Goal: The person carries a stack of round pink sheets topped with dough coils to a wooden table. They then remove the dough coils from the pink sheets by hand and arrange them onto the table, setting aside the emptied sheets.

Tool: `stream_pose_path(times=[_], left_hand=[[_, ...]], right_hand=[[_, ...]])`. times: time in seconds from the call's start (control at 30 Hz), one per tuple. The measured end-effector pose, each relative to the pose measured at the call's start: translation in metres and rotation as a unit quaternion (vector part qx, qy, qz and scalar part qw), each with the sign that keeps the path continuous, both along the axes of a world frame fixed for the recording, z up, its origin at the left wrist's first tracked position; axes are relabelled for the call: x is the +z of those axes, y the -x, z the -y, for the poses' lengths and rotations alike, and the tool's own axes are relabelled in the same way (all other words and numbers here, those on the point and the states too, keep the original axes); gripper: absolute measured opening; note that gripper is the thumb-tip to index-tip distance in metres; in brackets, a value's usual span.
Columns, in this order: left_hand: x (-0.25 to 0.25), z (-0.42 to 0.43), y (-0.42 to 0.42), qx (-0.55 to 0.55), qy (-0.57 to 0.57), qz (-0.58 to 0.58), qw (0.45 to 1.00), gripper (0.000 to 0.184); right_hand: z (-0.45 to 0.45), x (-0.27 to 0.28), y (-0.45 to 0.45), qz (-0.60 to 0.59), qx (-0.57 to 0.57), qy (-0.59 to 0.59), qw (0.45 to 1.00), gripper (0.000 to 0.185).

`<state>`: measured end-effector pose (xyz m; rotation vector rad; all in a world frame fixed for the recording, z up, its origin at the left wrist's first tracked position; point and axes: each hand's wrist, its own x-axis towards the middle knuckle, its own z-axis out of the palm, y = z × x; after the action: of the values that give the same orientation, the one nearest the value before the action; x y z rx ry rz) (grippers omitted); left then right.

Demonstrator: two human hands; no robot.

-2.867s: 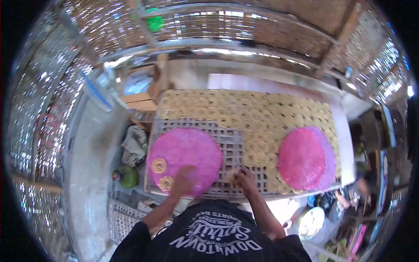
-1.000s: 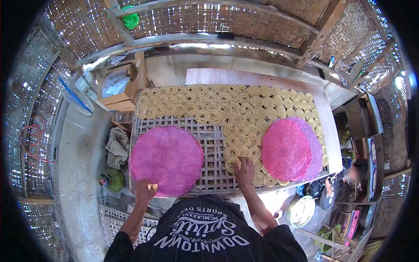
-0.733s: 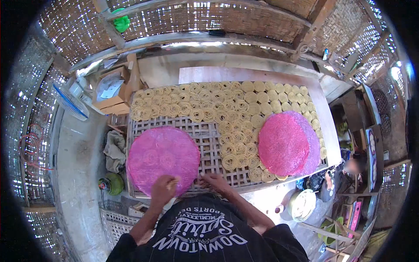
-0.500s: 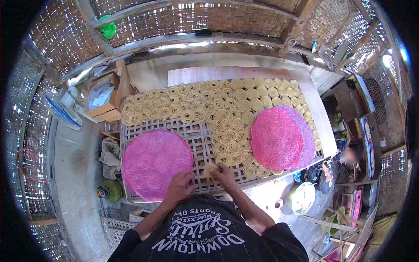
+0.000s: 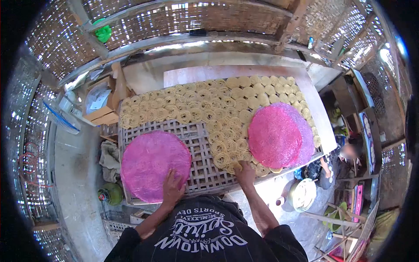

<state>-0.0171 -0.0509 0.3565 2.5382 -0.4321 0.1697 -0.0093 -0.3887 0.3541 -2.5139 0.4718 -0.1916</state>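
Observation:
Fingers spread, my left hand (image 5: 173, 187) rests on the lower right part of the left pink round sheet (image 5: 152, 163) and holds nothing. My right hand (image 5: 244, 171) is at the near end of the rows of coiled yellow discs (image 5: 218, 105), its fingers closed on a yellow disc (image 5: 235, 168). These discs cover the back and right of a woven lattice rack (image 5: 198, 153). A second pink round pile (image 5: 277, 135) lies over the discs at the right.
Behind the rack a pale board (image 5: 196, 76) sticks out. Left of it stand a cardboard box (image 5: 102, 102), a fan (image 5: 61, 117) and a green gas cylinder (image 5: 111, 193). At the lower right a person (image 5: 329, 168) sits near a large round basin (image 5: 303, 195).
My hands were close together around a yellow disc; my right hand has moved right with it to the rows. My left hand has opened over the left pink sheet. The view has shifted.

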Motion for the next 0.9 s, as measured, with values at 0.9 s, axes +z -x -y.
stream_pose_path(times=[0.9], left_hand=[[0.019, -0.045, 0.0, 0.326, 0.306, -0.131, 0.885, 0.024]], right_hand=[[-0.155, 0.033, -0.047, -0.013, 0.44, -0.044, 0.897, 0.048]])
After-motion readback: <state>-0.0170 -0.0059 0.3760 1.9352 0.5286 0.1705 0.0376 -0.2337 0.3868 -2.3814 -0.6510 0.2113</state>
